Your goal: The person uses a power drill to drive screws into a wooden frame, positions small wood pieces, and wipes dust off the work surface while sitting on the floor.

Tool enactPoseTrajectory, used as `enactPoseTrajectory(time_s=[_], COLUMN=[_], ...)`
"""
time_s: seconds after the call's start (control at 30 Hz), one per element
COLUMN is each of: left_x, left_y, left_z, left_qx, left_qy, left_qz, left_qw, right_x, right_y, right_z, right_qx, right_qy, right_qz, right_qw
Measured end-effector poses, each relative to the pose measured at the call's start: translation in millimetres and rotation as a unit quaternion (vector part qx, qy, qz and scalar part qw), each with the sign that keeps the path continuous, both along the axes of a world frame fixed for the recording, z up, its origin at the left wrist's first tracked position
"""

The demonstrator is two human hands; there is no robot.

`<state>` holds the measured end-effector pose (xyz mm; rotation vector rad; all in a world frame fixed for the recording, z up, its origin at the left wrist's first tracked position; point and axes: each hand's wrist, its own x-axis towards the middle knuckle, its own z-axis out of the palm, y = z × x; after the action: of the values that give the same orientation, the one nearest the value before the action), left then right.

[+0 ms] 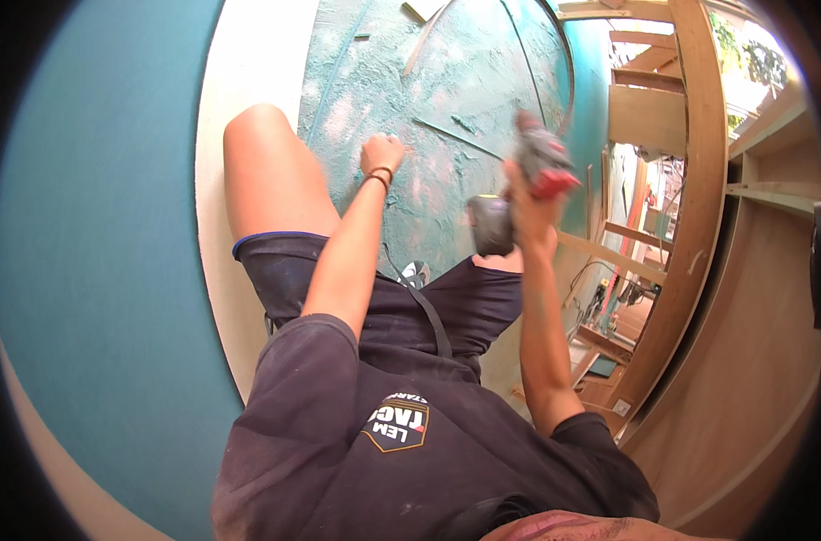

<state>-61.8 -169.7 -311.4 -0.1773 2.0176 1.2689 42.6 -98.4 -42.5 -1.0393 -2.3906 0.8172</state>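
Observation:
My right hand (534,212) is wrapped round the handle of a grey and red cordless drill (546,162), raised over my right thigh and blurred by motion. The drill's nose points away from me, and its dark battery (493,225) hangs on the near left side. Further left, my left hand (381,155) is held out between my knees, above the scuffed turquoise floor (446,171). Its fingers are curled closed with a dark band at the wrist; whatever they may hold is hidden.
Thin strips (456,138) and wood scraps lie on the floor ahead. A smooth blue panel (104,225) with a pale edge board (221,270) rises on my left. On the right stands an open wooden frame (694,135), with cables and tools beyond it.

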Motion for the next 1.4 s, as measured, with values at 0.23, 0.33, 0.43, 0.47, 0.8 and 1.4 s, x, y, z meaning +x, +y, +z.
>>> enactPoseTrajectory(time_s=[0.23,0.33,0.43,0.47,0.8,1.4], left_x=[-11,-6,-2,-1,-13,-128], left_y=[-19,-23,-15,-17,-38,64], left_z=[-2,-13,-1,-1,30,38], left_qx=[0.004,-0.007,-0.009,-0.020,0.023,0.260], left_qy=[0.157,0.265,0.323,0.340,0.254,-0.122], left_qz=[0.051,0.040,0.002,-0.013,0.065,-0.124], left_qw=[0.986,0.963,0.946,0.940,0.965,0.950], right_x=[39,50,50,45,-179,-127], right_y=[45,35,45,43,86,52], right_z=[-192,-224,-239,-235,-221,-163], right_qx=[-0.085,-0.051,-0.057,-0.068,0.011,0.074], right_qy=[-0.236,-0.275,-0.306,-0.328,-0.315,-0.199], right_qz=[-0.025,-0.007,-0.015,-0.013,0.033,0.338], right_qw=[0.968,0.960,0.950,0.942,0.949,0.917])
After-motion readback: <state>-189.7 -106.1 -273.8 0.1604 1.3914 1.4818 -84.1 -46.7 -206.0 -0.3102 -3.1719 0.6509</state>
